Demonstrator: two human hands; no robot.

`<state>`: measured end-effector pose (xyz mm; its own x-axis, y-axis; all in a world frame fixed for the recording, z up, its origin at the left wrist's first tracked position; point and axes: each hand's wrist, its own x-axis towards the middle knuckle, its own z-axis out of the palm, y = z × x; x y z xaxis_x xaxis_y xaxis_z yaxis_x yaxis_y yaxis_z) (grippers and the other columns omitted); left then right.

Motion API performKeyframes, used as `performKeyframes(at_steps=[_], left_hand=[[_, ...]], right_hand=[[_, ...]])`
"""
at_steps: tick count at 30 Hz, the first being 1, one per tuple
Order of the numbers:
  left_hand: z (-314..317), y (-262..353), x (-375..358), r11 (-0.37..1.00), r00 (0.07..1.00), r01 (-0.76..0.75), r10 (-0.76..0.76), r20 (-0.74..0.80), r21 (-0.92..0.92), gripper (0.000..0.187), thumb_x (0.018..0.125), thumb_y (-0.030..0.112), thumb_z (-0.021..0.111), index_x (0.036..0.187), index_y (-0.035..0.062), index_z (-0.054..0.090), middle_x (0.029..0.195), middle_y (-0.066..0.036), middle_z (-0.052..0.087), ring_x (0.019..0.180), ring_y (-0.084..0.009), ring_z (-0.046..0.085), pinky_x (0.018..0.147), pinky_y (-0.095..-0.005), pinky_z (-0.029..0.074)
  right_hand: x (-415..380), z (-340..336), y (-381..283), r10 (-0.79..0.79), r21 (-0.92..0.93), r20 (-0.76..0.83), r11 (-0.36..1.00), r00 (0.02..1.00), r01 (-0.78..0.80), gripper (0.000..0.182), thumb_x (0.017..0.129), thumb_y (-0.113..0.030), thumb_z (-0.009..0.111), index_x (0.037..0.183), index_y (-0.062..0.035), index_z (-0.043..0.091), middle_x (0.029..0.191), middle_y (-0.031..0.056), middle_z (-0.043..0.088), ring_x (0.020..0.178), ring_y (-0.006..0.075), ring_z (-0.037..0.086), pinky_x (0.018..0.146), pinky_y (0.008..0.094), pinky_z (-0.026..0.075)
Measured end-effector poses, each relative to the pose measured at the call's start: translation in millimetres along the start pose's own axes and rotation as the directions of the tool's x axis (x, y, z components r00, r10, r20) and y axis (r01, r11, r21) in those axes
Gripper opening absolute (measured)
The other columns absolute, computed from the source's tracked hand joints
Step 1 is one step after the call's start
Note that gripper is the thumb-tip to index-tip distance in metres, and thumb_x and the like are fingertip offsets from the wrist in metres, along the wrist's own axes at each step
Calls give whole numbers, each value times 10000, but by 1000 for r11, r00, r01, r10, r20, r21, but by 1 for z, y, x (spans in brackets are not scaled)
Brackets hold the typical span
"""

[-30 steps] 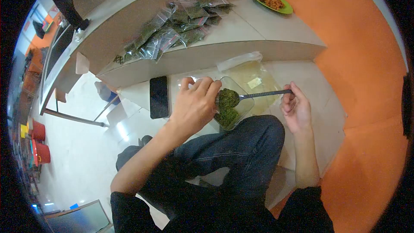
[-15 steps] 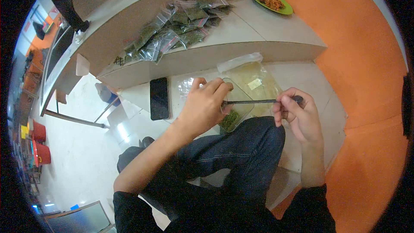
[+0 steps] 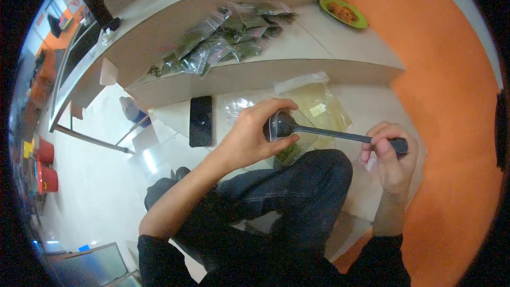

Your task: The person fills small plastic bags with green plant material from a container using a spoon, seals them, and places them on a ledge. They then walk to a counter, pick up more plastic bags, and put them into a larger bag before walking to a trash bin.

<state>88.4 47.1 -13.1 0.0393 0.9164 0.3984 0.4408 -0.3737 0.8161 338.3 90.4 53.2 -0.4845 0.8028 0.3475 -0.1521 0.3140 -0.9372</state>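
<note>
My left hand [image 3: 255, 135] curls its thumb and fingers around the mouth of a small clear plastic bag [image 3: 274, 127]. The bowl of a black spoon [image 3: 332, 133] is at the bag's opening. My right hand [image 3: 393, 157] grips the far end of the spoon's handle, out to the right. Below my left hand, a clear container with green flakes [image 3: 288, 155] is partly hidden by my hand and knee. Behind it lies a large transparent yellowish bag [image 3: 332, 101] with a pale label.
A black phone [image 3: 201, 121] and some clear empty bags [image 3: 237, 107] lie left of the container. Many filled zip bags [image 3: 234, 34] are heaped on the step above. A green plate [image 3: 361, 21] with food stands near the orange wall [image 3: 451, 101].
My right hand has moved right and slightly down with the spoon's handle. The spoon's bowl now shows between my left thumb and fingers, which are spread wider. The view has shifted slightly.
</note>
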Motion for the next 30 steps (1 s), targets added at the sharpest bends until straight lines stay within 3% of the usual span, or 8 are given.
performKeyframes(at_steps=[3, 13, 18, 21, 22, 25, 28, 30], left_hand=[[-3, -1, 0, 1000, 1000, 10, -10, -3, -28, 488, 674, 103, 778, 1113, 63, 568, 946, -89, 631, 879, -177, 611, 793, -297, 481], [-9, 0, -2, 995, 997, 61, -64, -30, -84, 434, 772, 76, 669, 1179, 47, 523, 1053, -119, 637, 990, -192, 613, 872, -314, 468], [-8, -8, -1, 937, 996, 63, -83, -44, -344, 417, 848, 40, 564, 1246, 20, 440, 1108, -136, 624, 1038, -208, 598, 891, -321, 464], [-15, -11, 0, 835, 994, 81, -110, -20, -543, 417, 893, 56, 530, 1288, 20, 401, 1169, -144, 586, 1100, -231, 557, 934, -339, 438], [-19, -12, 1, 788, 993, 97, -118, 6, -609, 424, 910, 66, 523, 1310, 25, 385, 1197, -142, 567, 1134, -238, 535, 959, -348, 422], [-28, -9, 1, 716, 992, 90, -124, 2, -692, 425, 930, 123, 509, 1319, 21, 374, 1214, -164, 554, 1135, -244, 534, 944, -357, 436], [-36, -7, -2, 665, 996, 49, -86, -11, -746, 424, 943, 169, 493, 1324, 29, 370, 1226, -177, 544, 1138, -254, 531, 939, -365, 439], [-40, -4, -3, 627, 996, 51, -92, -9, -778, 427, 948, 177, 483, 1331, 32, 361, 1224, -186, 543, 1141, -260, 528, 948, -372, 433]], right_hand=[[-3, -1, 4, 4, -19, 26, 1000, 1000, -3, 155, 878, -103, 557, 841, 47, 559, 773, 152, 574, 608, 177, 571, 523, 288, 486], [-12, -20, 11, 9, 192, -239, 981, 971, 38, 219, 920, -195, 524, 852, 12, 513, 759, 135, 541, 538, 182, 521, 449, 292, 440], [-14, -25, 10, 54, 198, -349, 980, 935, 17, 215, 934, -190, 496, 846, 6, 514, 714, 109, 537, 541, 171, 521, 466, 287, 440], [-20, -18, 22, 122, -20, -341, 990, 932, -137, 179, 927, -152, 498, 840, 2, 529, 694, 98, 552, 560, 163, 534, 482, 289, 445], [-21, -16, 36, 105, -56, -270, 991, 957, -124, 130, 901, -108, 537, 847, 7, 559, 711, 96, 580, 586, 148, 551, 513, 277, 460], [-17, 3, 47, 364, -380, -83, 849, 928, -368, 115, 854, -93, 611, 886, 16, 594, 754, 96, 605, 621, 145, 568, 574, 263, 475], [-5, 23, 51, 114, -549, -46, 827, 992, -120, 164, 809, -89, 666, 921, 20, 617, 778, 88, 620, 665, 152, 588, 634, 259, 482], [11, 38, 38, -139, -697, 2, 710, 990, 101, 192, 793, -89, 679, 940, 21, 622, 800, 96, 630, 687, 163, 597, 656, 268, 484]])
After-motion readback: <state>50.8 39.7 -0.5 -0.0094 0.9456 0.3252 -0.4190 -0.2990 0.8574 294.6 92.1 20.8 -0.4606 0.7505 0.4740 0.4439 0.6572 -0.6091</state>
